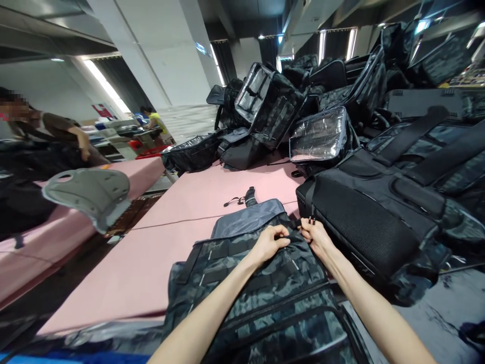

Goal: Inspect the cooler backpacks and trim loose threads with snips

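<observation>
Pinching the camouflage backpack top seam at 12 o'clock on the pink desk, my left hand and right hand may, I judge, snag fabric if tugged unevenly.

A pink table carries a camouflage backpack (lying flat), beside piled black backpacks.

A long pink table fills the middle. A second pink table sits at nine o'clock. A white wall stands at twelve o'clock. Bright strip lights shine at eleven o'clock. The ceiling is dark.
</observation>
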Tool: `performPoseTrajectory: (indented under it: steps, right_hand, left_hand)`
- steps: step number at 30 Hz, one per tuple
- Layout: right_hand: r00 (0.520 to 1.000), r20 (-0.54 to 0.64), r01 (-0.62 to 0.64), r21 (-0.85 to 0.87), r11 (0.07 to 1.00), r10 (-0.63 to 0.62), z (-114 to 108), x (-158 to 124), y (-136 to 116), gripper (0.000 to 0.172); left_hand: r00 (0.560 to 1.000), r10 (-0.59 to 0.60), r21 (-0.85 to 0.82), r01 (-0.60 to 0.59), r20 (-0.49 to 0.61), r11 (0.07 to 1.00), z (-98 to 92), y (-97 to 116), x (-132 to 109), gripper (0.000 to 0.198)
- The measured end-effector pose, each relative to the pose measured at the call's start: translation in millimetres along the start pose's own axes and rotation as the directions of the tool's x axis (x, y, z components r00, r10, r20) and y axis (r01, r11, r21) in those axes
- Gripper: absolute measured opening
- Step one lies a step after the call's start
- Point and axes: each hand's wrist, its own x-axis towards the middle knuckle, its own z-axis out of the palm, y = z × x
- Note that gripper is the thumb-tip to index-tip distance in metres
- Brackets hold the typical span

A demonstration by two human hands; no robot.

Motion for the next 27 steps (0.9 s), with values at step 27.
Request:
performPoseTrajectory:
  steps: [27]
  right_hand:
    - [0.766, 0.189, 0.327, -0.937, 0.120, -0.614, 0.4, -38.3, -30.4, 0.020]
  left_hand:
    - [0.981, 0.066, -0.049, -0.077, -0.184, 0.996, -14.5, 15.5, 10.9, 0.017]
